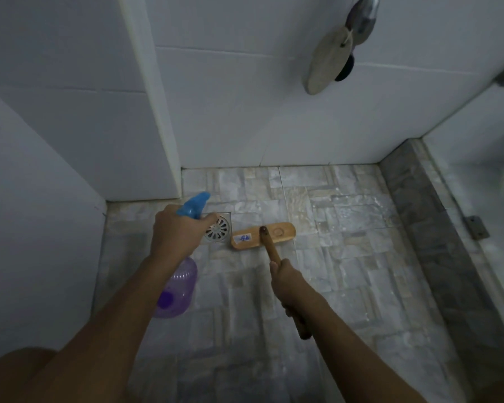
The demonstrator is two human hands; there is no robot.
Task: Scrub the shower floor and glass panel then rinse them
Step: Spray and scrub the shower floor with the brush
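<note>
My left hand (178,231) grips a spray bottle (177,289) with a clear purple body and a blue trigger head, held over the floor's left side. My right hand (285,282) is closed around the wooden handle of a scrub brush (263,236), whose flat wooden head rests on the stone-tile shower floor (332,257) just right of the round metal drain (218,230). The glass panel (477,181) stands along the right edge above a dark stone curb.
White tiled walls close in at the left and back, with a corner column (157,112) jutting out. A pumice stone and a dark brush (329,61) hang from a chrome fitting at the upper right. A metal hinge (477,226) sits on the glass.
</note>
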